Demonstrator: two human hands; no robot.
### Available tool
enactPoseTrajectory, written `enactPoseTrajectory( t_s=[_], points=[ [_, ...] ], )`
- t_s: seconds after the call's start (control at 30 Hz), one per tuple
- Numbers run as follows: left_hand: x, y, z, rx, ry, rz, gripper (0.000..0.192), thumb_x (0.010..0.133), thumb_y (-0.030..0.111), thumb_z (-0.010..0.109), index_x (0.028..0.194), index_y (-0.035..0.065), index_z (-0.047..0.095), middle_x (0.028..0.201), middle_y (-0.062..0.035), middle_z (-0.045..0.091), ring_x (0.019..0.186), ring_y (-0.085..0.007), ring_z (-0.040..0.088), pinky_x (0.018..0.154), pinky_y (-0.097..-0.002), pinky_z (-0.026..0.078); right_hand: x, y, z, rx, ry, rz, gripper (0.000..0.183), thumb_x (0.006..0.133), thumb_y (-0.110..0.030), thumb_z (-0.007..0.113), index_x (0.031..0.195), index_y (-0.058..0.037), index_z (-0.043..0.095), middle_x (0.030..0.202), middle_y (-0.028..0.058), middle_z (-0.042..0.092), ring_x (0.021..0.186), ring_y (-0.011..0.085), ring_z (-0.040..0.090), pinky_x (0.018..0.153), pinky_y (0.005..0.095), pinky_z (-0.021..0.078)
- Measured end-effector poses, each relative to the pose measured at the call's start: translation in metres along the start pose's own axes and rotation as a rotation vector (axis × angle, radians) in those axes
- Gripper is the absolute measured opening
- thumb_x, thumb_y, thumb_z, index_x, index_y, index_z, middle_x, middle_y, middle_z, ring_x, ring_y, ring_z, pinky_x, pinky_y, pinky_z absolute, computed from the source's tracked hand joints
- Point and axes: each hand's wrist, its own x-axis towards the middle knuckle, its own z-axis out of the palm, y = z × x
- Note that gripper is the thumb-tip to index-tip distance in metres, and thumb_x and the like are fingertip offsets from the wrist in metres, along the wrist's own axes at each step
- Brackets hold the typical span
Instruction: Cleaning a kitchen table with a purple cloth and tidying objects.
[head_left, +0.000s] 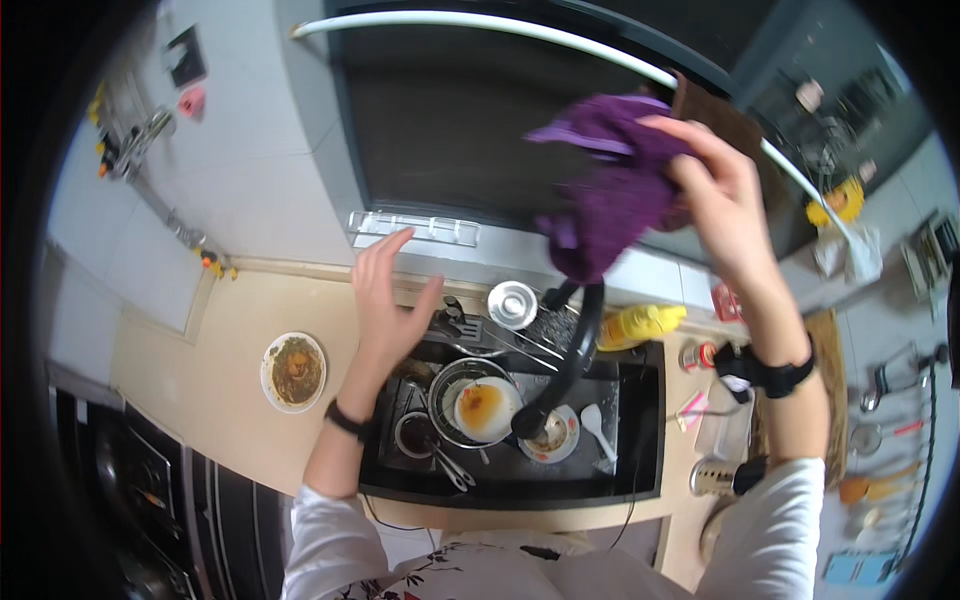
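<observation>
My right hand (716, 169) is raised over the back of the sink, its fingers closed on a purple cloth (611, 195) that hangs down beside a brown cloth (720, 120) on a white rail (480, 21). My left hand (394, 300) is spread above the counter left of the black faucet (577, 360) and holds nothing. Below, the black sink (645, 450) holds a metal pot with a stained bowl (487, 412) in it, a dirty patterned bowl (551, 439), a small pot of dark liquid (415, 435) and a white spoon (598, 431).
A bowl of food (295, 371) sits on the left counter. Behind the sink stand a yellow detergent bottle (637, 326) and a round metal lid (512, 304). At right are a red-labelled jar (697, 355), a clear container (724, 424) and utensils hanging on the wall.
</observation>
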Motion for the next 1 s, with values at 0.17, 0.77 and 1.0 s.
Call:
enactPoseTrajectory(
  t_s=[0.17, 0.77, 1.0],
  points=[
    [-0.028, 0.105, -0.02, -0.242, 0.144, -0.165, 0.082, 0.077, 0.013, 0.077, 0.144, 0.0006, 0.032, 0.144, -0.0176, 0.04, 0.122, -0.0296, 0.047, 0.103, -0.0408, 0.039, -0.015, 0.011, 0.086, 0.114, 0.22, -0.182, 0.024, 0.079, -0.003, 0.061, 0.1, -0.0052, 0.073, 0.091, 0.0162, 0.06, 0.076, 0.0279, 0.062, 0.069, 0.0365, 0.0502],
    [-0.186, 0.201, 0.043, -1.132, 0.27, -1.288, 0.046, 0.091, 0.021, 0.067, 0.13, 0.0012, 0.051, 0.122, -0.0128, 0.062, 0.108, -0.0243, 0.064, 0.09, -0.0357, 0.057, -0.326, 0.109, 0.028, 0.36, -0.222, 0.328, 0.05, 0.086, -0.013, 0.067, 0.134, -0.0049, 0.054, 0.112, 0.0121, 0.06, 0.09, 0.0184, 0.064, 0.075, 0.0311, 0.0528],
    [-0.192, 0.196, 0.021, -1.231, 0.488, -1.243, 0.038, 0.087, 0.013, 0.071, 0.12, 0.0012, 0.056, 0.12, -0.0106, 0.063, 0.107, -0.0234, 0.062, 0.092, -0.0388, 0.056, -0.52, 0.158, -0.16, -0.389, 0.996, 0.874, 0.07, 0.073, -0.013, 0.083, 0.128, 0.0016, 0.042, 0.125, 0.0173, 0.05, 0.114, 0.0272, 0.052, 0.098, 0.0401, 0.0427]
  ],
)
